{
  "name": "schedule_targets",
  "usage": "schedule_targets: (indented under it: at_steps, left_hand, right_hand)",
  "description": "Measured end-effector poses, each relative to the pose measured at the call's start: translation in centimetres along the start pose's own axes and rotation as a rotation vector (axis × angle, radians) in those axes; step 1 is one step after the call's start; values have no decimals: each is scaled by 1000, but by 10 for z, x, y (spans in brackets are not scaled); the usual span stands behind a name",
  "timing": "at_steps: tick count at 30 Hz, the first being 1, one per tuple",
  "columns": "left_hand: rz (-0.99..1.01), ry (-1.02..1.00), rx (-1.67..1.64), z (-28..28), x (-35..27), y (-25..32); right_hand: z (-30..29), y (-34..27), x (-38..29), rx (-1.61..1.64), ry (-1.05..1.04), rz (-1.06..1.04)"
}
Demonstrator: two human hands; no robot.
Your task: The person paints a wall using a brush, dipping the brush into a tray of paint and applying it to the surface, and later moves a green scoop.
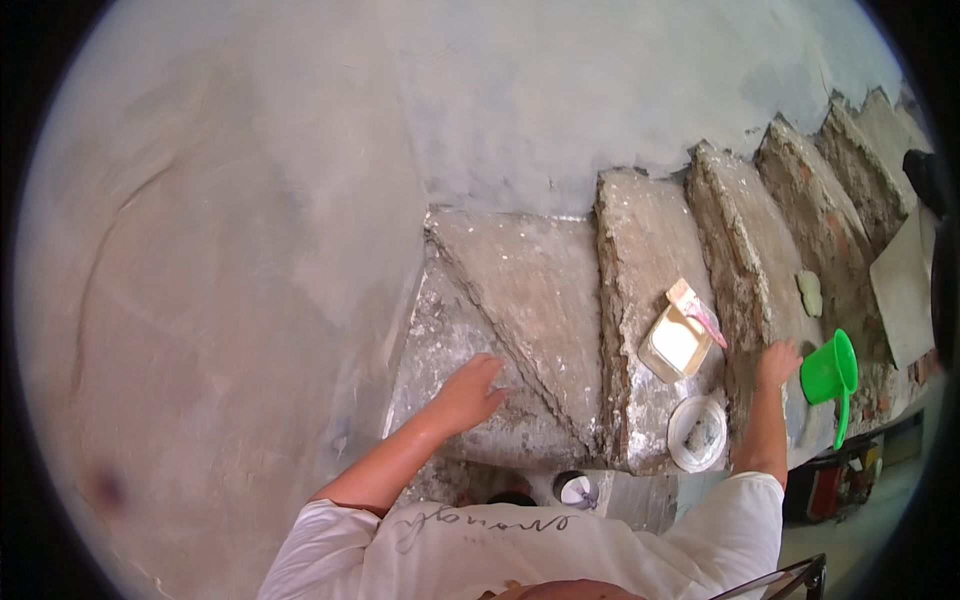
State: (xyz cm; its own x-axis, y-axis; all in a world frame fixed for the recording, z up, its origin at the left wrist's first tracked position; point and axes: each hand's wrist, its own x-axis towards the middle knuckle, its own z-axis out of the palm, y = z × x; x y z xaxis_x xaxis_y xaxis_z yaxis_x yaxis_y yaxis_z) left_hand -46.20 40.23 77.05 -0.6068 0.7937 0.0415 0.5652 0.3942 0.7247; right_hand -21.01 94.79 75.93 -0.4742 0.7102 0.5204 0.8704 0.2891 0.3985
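My left hand [471, 391] hovers over or rests on a lower concrete stair tread [450, 337], fingers apart and nothing in them. On the right, my right hand [778, 363] is at a higher step's edge, close to a green plastic dipper [823, 375]; I see no object in it, and its fingertips are hard to make out. Between the hands, a rectangular plastic tub [675, 343] of white material stands on a step, a flat brush [696, 311] with a pink handle lying across its rim. Below the tub lies a round white lid or dish [686, 442] with a greyish object on it.
Rough, chipped stairs [652, 217] climb to the right beside a grey plastered wall [495, 112]. A pale green glove or cloth [810, 292] lies on an upper step, near a leaning flat board [904, 289]. A bucket [576, 491] stands near my feet. A dark shoe [924, 180] shows at far right.
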Motion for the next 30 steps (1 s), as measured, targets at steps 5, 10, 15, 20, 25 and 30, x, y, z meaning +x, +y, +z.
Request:
schedule_targets:
  at_steps: [5, 10, 15, 20, 25, 30]
  left_hand:
    - [-273, -184, 200, 12, -54, -60]
    - [-564, -228, 231, 10, -115, -102]
    - [-755, -271, 282, 1, -150, -112]
    - [-731, -259, 310, 6, -169, -128]
    - [-680, -251, 261, -1, -158, -128]
    - [-876, 81, -1363, -20, -124, -124]
  right_hand:
    - [-1, -2, 4, -51, 69, -28]
    - [-19, -9, 12, -110, -45, -39]
    - [-18, -5, 9, -134, -63, -86]
    - [-21, -2, 6, -110, -121, -66]
    - [-26, -2, 9, -57, -121, -44]
    - [-24, -3, 11, -56, -164, -20]
